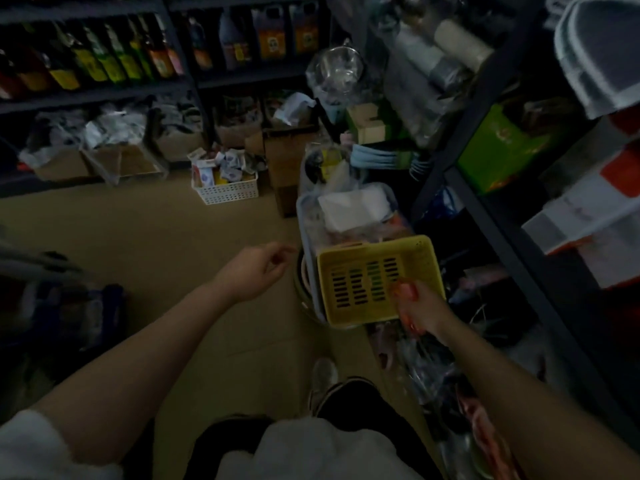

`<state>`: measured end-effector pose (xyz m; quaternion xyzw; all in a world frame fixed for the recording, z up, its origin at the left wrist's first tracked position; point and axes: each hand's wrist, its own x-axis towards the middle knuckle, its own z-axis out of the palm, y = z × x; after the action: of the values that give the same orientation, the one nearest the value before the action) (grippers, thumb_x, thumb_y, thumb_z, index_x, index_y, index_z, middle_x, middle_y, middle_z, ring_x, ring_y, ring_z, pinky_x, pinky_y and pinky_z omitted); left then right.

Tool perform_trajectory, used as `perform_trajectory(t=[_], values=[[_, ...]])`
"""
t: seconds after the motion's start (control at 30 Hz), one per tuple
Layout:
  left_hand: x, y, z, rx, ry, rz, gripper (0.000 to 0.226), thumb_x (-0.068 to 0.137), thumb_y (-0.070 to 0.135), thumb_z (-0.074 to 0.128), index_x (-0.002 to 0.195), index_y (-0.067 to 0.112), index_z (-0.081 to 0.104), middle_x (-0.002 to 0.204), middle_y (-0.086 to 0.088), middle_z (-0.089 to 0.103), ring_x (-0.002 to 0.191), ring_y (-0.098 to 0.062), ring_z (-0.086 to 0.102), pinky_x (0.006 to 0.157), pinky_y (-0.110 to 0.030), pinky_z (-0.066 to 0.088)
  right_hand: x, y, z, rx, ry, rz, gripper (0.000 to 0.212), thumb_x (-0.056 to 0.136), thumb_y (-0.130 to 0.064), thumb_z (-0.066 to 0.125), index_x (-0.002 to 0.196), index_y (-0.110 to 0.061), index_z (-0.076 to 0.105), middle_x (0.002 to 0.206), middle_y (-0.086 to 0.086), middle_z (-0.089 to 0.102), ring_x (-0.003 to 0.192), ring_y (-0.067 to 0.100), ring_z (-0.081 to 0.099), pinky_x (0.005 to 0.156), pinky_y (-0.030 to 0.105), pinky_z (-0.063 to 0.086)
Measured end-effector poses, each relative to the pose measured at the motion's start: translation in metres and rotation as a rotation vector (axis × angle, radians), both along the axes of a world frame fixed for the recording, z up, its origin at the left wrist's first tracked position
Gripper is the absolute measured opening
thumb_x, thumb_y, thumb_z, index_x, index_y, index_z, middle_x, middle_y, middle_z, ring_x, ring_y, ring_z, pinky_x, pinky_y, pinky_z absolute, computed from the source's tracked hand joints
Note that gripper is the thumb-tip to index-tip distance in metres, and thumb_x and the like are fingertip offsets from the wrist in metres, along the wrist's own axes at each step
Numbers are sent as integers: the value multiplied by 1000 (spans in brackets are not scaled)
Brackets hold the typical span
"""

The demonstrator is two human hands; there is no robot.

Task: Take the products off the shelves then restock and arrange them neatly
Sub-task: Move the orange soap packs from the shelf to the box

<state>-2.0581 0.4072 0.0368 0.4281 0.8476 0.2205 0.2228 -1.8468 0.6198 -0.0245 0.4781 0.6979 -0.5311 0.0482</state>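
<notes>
Yellow basket [367, 271] just far-left of right hand [420, 306], probably clamped on orange packet [403, 292]; left hand [258, 271] loosely curled, holding nothing.

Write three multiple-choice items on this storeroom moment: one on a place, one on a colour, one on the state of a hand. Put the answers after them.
1. Where does the white slotted basket stand?
A. on the floor before the shelves
B. on the top shelf
C. in the person's lap

2. What colour is the slotted basket under the right hand?
A. blue
B. yellow
C. black

3. What is the left hand doing?
A. gripping a bottle
B. pressing on the basket
C. hanging in the air with fingers loosely curled, holding nothing

Answers: 1 A, it sits on the tan floor beside the cardboard boxes. 2 B, its perforated wall is plainly yellow. 3 C, no object is in its grip, while the right hand holds something orange-red that is too blurred to name.
</notes>
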Motion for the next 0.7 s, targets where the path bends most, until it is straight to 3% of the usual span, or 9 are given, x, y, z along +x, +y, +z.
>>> perform_trajectory(t=[0.07, 0.1, 0.2, 0.3, 0.33, 0.43, 0.47, 0.57, 0.7], values=[[-31, 18, -14, -146, -12, -12, 35, 94, 19, 49, 129, 16, 50, 111, -4, 64, 97, -19, 59, 80, -25, 43, -32, 16, 7, -30, 33, -24, 27, 88, -4, 59, 113, 0, 51, 96, 28, 61, 74, 30, 62, 57, 32, 49], [-45, 26, -23, -215, -28, -19, 35, 94, 19, 48, 129, 16, 49, 112, -5, 63, 99, -20, 59, 81, -26, 44, -43, 24, 8, -19, 46, -20, 31, 88, -5, 61, 116, -1, 49, 103, 26, 60, 80, 29, 59, 57, 28, 47], [-81, 45, -52, -318, -58, -7, 33, 95, 18, 47, 127, 13, 50, 111, -9, 64, 98, -24, 60, 81, -31, 46, -65, 43, -7, 131, 19, 94, 40, 84, -19, 67, 119, -11, 48, 100, 1, 54, 88, 19, 54, 63, 25, 43], [-109, 77, -82, -292, -72, -47, 31, 92, 16, 50, 122, 8, 55, 104, -13, 65, 96, -29, 61, 81, -36, 49, -73, 55, -46, 132, -9, -29, 36, 81, -20, 71, 110, -19, 49, 100, -1, 55, 100, 29, 58, 81, 44, 49], [-117, 90, -93, -276, -86, -77, 31, 91, 18, 51, 119, 6, 57, 102, -14, 65, 94, -31, 61, 81, -38, 49, -76, 57, -60, 90, -28, -106, 37, 81, -15, 70, 112, -15, 49, 101, 2, 54, 101, 32, 58, 79, 42, 50], [-134, 125, -124, -264, -101, -217, 39, 90, 29, 48, 114, 1, 60, 105, -19, 65, 93, -35, 62, 80, -37, 49, -86, 62, -106, -12, -120, -298, 41, 85, -2, 64, 122, 0, 47, 100, 6, 50, 90, 26, 56, 56, 14, 45], [-139, 134, -135, -248, -103, -252, 43, 90, 33, 46, 116, 2, 60, 108, -20, 64, 94, -36, 62, 81, -37, 49, -91, 63, -125, -53, -135, -350, 44, 85, 0, 63, 125, 0, 46, 103, 7, 51, 91, 24, 54, 59, 15, 47], [-149, 160, -161, -205, -82, -339, 43, 91, 35, 43, 120, 5, 57, 110, -16, 65, 96, -32, 63, 77, -31, 46, -102, 61, -182, -156, -188, -444, 55, 75, -2, 73, 124, -1, 50, 122, 17, 56, 110, 33, 55, 91, 44, 47], [-147, 185, -187, -85, -132, -332, 26, 95, 22, 49, 119, 14, 57, 99, 4, 61, 83, -11, 59, 64, -14, 42, -107, 53, -243, -165, -293, -391, 45, 76, -18, 75, 115, -4, 59, 113, 13, 62, 105, 30, 58, 93, 46, 48]])
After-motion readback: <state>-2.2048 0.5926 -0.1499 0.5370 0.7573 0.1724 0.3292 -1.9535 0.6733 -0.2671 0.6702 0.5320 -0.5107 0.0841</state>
